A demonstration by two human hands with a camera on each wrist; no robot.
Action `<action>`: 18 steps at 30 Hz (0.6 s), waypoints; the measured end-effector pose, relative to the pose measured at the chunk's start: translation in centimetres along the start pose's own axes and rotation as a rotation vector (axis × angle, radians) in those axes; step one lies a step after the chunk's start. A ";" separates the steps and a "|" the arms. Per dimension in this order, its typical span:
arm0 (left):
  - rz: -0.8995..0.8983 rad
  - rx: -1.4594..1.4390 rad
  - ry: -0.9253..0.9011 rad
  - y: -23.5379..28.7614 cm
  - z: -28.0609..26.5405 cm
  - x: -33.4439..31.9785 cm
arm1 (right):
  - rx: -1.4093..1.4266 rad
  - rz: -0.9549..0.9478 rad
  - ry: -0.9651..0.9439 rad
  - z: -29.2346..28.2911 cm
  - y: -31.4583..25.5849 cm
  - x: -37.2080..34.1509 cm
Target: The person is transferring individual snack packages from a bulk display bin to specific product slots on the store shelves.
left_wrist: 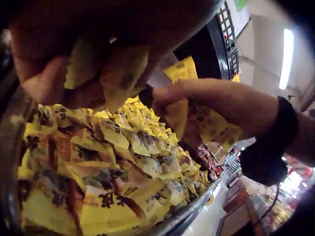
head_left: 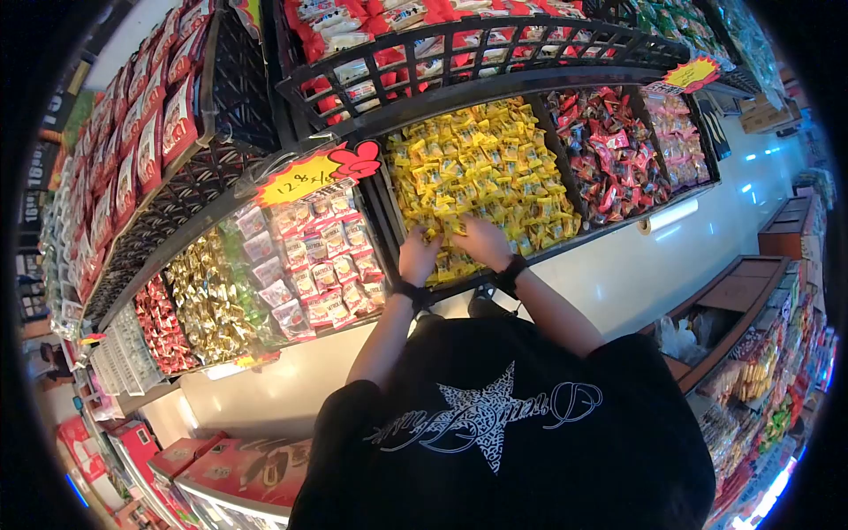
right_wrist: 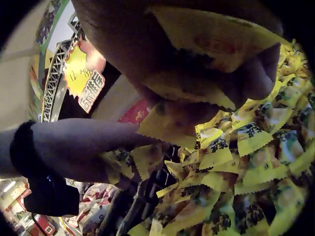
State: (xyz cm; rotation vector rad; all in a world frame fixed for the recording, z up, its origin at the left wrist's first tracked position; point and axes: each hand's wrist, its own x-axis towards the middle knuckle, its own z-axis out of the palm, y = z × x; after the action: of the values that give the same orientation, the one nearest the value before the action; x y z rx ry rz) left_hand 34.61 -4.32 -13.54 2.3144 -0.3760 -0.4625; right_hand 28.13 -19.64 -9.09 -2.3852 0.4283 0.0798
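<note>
Yellow-wrapped candies (head_left: 481,155) fill a dark bin, packed in rows and heaps. Over the bin's near left corner my left hand (head_left: 419,256) grips several of these candies; their yellow wrappers (left_wrist: 123,73) stick out between the curled fingers in the left wrist view. Close beside it, my right hand (head_left: 483,243) also holds several; a large wrapper (right_wrist: 216,37) shows against its palm in the right wrist view. Both hands are low over the pile, and their fingertips are partly hidden by wrappers. More candies (left_wrist: 108,196) lie just below the left hand.
To the left stands a bin of white-and-red packets (head_left: 322,256) under a yellow price sign (head_left: 305,177). Red-wrapped candies (head_left: 609,155) fill the bin to the right. A black slatted basket (head_left: 442,57) overhangs the back. Tiled floor (head_left: 618,274) shows in front.
</note>
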 end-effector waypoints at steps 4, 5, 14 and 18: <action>-0.098 0.171 -0.043 0.5 0.7 0.9 | -0.105 -0.047 -0.165 2.9 1.8 3.5; -0.106 0.217 -0.050 0.4 0.8 1.0 | -0.082 -0.041 -0.144 3.2 2.2 3.5; -0.045 0.148 -0.020 0.6 0.4 -0.2 | -0.150 -0.049 0.012 2.7 1.7 1.7; -0.123 0.240 -0.085 1.0 0.4 -0.2 | -0.362 -0.230 -0.100 4.2 1.9 2.2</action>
State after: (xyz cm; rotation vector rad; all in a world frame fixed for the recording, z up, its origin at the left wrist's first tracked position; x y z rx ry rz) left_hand 34.16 -5.13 -13.05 2.5663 -0.3475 -0.6057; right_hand 29.87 -18.86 -13.82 -2.7542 0.0945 0.1846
